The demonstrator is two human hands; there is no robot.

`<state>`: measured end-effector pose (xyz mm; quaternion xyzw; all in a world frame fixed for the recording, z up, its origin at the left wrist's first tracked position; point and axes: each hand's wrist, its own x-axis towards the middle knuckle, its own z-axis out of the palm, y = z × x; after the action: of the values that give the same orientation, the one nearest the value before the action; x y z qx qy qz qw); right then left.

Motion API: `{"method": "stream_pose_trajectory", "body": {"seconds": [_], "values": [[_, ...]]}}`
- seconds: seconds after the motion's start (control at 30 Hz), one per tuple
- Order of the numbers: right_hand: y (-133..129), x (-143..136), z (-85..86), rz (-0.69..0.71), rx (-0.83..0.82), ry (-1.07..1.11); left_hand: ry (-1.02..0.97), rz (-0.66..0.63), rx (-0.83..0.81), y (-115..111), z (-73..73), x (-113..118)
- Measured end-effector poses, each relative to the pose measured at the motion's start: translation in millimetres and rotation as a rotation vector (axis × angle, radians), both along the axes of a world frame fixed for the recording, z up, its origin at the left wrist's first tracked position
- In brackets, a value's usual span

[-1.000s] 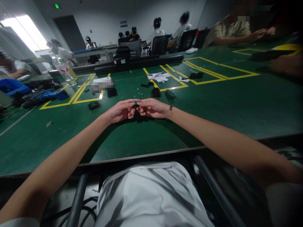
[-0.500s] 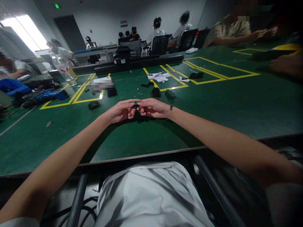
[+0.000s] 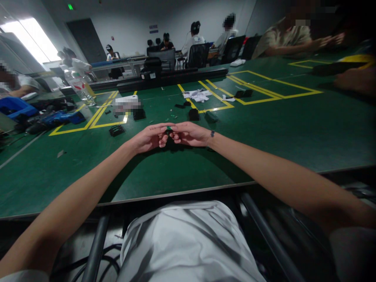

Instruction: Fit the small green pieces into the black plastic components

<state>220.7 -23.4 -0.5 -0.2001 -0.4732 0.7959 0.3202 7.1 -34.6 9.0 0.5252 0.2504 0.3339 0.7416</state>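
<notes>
Pinching a small green piece (image 3: 168, 128) between our left hand (image 3: 148, 139) and right hand (image 3: 189, 134), we hold it over the green table (image 3: 188, 168); beyond are a black block (image 3: 193, 114), white scraps (image 3: 197, 95) and, farther off, seated co-workers (image 3: 196, 39).

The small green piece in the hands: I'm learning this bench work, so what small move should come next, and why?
Perhaps tilt the small green piece slightly upward: the left hand and right hand hold it between them and hide most of it, so its shape is hard to judge.
</notes>
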Motion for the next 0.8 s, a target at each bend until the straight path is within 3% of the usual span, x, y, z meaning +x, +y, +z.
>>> {"method": "stream_pose_trajectory", "body": {"seconds": [0.8], "values": [[0.2, -1.4, -0.1, -0.037, -0.033, 0.003, 0.005, 0.047, 0.015, 0.6, -1.2, 1.6]]}}
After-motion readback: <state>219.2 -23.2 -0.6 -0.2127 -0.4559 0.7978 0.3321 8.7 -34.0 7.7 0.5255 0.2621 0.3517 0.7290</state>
